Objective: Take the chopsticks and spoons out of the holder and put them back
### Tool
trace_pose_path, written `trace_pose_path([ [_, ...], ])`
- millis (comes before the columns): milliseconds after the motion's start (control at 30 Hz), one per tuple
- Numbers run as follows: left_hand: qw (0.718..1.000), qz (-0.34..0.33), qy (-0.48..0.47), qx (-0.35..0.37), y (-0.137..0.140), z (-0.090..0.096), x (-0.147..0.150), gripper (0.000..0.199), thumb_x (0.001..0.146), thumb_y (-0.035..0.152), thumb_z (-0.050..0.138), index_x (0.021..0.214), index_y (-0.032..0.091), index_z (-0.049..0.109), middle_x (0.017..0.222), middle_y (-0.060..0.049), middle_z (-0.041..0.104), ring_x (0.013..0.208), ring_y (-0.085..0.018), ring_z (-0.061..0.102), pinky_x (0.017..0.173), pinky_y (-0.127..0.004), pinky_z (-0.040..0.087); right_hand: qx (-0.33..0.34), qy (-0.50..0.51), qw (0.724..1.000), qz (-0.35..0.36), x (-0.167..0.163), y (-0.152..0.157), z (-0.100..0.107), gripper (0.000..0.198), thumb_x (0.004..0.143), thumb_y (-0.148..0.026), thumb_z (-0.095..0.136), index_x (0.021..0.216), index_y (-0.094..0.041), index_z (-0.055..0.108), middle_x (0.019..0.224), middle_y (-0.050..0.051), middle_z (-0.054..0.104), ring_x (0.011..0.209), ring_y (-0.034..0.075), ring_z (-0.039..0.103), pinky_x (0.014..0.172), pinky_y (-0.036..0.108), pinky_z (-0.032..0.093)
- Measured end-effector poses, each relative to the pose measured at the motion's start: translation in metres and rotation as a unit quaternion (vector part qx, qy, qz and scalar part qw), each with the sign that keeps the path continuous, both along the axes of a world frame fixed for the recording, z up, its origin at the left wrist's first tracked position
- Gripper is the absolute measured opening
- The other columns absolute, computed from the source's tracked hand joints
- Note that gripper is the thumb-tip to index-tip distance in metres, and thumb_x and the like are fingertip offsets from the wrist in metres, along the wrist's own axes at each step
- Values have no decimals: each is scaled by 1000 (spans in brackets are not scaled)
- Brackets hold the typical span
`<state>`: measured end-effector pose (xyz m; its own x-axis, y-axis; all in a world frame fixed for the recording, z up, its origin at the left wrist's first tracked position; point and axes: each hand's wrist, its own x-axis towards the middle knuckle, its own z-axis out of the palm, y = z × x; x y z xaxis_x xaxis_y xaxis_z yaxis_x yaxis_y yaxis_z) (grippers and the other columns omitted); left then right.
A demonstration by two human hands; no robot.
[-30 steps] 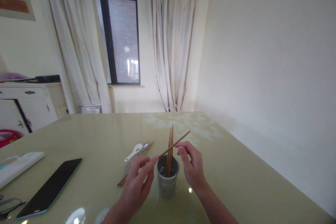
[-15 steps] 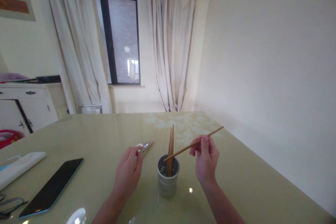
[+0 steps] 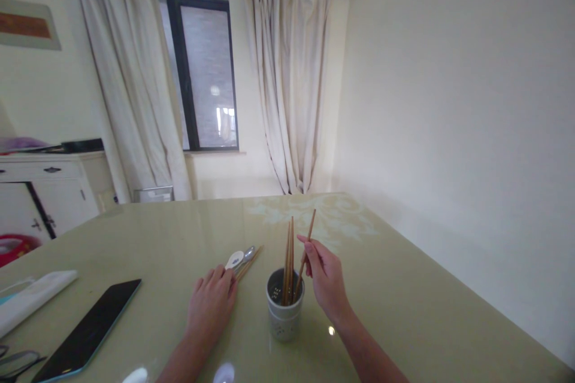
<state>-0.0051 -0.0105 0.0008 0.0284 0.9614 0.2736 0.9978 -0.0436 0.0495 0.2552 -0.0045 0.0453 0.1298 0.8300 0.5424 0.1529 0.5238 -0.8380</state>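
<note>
Right hand (image 3: 326, 274) pinches a chopstick (image 3: 311, 225), leaning toward one o'clock in the cup (image 3: 285, 320); lower it steeply. Left hand (image 3: 212, 300): grip cannot be told.

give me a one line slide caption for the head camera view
Right hand holding a chopstick tilted into a perforated cup beside standing chopsticks; left hand over two spoons and loose chopsticks.

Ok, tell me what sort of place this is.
Likely a dining area in a home: chopsticks stand in a holder on a glossy table, long pale curtains hang by the window, and a white cabinet stands at left.
</note>
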Motion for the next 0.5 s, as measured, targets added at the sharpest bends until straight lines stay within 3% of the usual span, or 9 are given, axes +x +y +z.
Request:
trace_pose_path([
  [100, 1000, -2, -2, -8, -1, 1, -1, 27, 104, 24, 46, 105, 20, 73, 113, -10, 73, 112, -27, 66, 94, -40, 44, 16, -44, 999, -6, -3, 0, -3, 46, 107, -54, 52, 120, -20, 80, 67, 0, 61, 58, 17, 56, 58, 28, 45],
  [233, 1000, 8, -3, -9, -2, 1, -2, 27, 104, 28, 47, 101, 21, 73, 111, -10, 72, 112, -28, 65, 95, -41, 43, 25, -82, 996, 4, -5, 1, -6, 40, 108, -49, 53, 97, -21, 80, 83, 5, 73, 74, 21, 65, 71, 30, 49],
  [333, 1000, 4, -14, -16, -3, 0, -2, 27, 103, 33, 50, 96, 21, 73, 111, -9, 71, 112, -28, 65, 96, -41, 42, 5, -105, 994, 12, -7, 2, -9, 43, 107, -51, 52, 88, -21, 76, 78, 4, 71, 71, 21, 64, 68, 30, 47],
  [500, 999, 3, -16, -30, -5, 1, -1, 24, 100, 36, 55, 96, 21, 73, 112, -9, 71, 114, -28, 64, 97, -42, 43, -23, -105, 994, 17, -7, 2, -10, 42, 104, -53, 56, 93, -18, 76, 79, 5, 72, 69, 21, 63, 64, 29, 47],
])
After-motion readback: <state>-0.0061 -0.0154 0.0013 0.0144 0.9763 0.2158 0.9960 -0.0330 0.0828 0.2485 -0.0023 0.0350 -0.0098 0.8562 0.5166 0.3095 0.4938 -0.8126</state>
